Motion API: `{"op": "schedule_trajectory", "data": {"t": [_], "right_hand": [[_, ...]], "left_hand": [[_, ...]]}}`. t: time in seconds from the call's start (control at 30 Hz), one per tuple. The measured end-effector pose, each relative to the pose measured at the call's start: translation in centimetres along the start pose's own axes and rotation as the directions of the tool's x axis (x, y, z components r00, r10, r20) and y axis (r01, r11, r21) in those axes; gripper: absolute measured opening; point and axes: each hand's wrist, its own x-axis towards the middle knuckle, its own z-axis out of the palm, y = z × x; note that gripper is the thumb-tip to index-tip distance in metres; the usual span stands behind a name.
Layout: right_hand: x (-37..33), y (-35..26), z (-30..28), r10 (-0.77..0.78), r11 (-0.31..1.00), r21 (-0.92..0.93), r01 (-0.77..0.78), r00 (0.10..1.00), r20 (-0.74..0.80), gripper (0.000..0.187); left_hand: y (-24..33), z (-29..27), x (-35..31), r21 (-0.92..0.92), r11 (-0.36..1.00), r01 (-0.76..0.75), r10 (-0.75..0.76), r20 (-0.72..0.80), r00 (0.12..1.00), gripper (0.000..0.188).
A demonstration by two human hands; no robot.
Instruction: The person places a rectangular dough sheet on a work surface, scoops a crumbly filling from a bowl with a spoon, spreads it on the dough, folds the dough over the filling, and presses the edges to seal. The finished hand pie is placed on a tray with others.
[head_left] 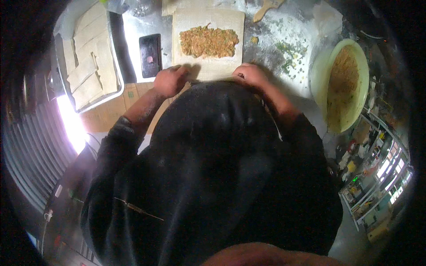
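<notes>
A pale rectangular dough sheet lies flat on the worktop in front of me. A patch of reddish-brown minced filling flecked with green is spread across its middle. At the sheet's near left corner, my left hand has its fingers curled in on the edge. My right hand pinches the near right corner in the same way. Both hands are closed, with the fingertips partly hidden. Part of the near edge is cut off from sight by my dark clothing.
A tray of cut dough strips stands at the left, with a dark phone beside it. To the right sits a pale green basin of filling. Flour and chopped greens are scattered nearby; a wooden tool lies at the back.
</notes>
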Motion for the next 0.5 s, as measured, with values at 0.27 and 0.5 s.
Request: {"op": "schedule_trajectory", "data": {"t": [0.27,0.5], "right_hand": [[-1.4,0.2,1.8,0.079,0.992,0.102,-0.068,0.992,-0.103,0.022],[-1.4,-0.7,0.5,0.121,0.992,-0.023,-0.124,0.988,-0.098,0.027]], "left_hand": [[-1.2,1.0,-1.2,-0.006,0.999,0.035,-0.035,-0.046,0.998,0.032],[-1.3,-1.1,-1.2,-0.023,0.997,0.076,-0.076,0.01,0.997,0.025]]}}
